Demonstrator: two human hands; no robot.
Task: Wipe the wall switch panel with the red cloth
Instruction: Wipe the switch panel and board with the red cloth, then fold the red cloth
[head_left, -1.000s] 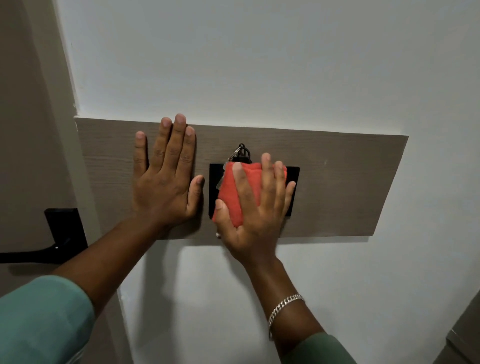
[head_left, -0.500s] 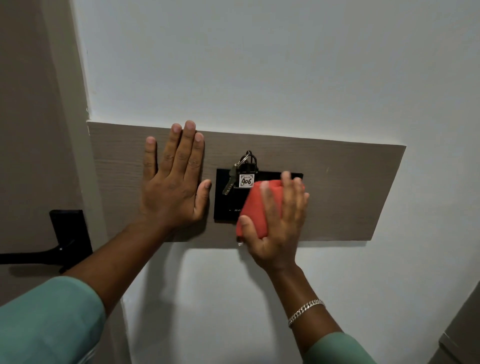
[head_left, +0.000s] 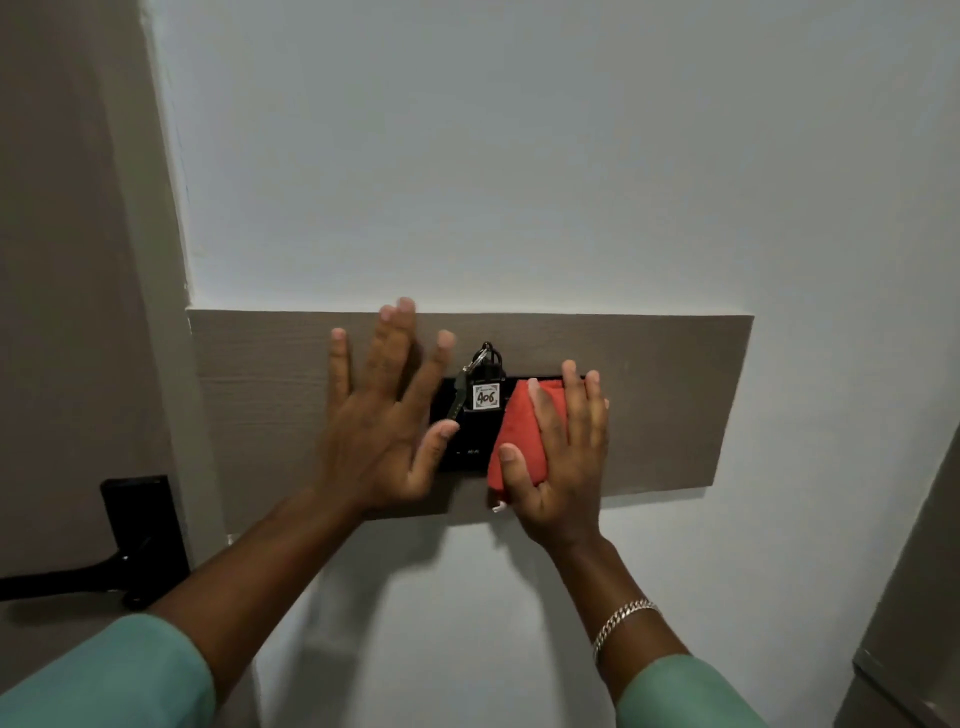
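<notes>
Cloth (head_left: 519, 436), red, folded, pressed flat on right part of black panel (head_left: 465, 441), mid frame. Right hand (head_left: 561, 457) clamps cloth, thumb on its edge. Left hand (head_left: 379, 410) blurred, fingers spread, holds nothing. Step: wiping. Next: rub left part, go gently round keys (head_left: 480, 387).

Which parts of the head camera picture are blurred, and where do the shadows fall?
Head view: the left hand is smeared by motion blur, its fingertips doubled; the right hand on the red cloth and the key tag are sharp. Soft shadows of both arms fall on the white wall below the wooden board. No glare.
</notes>
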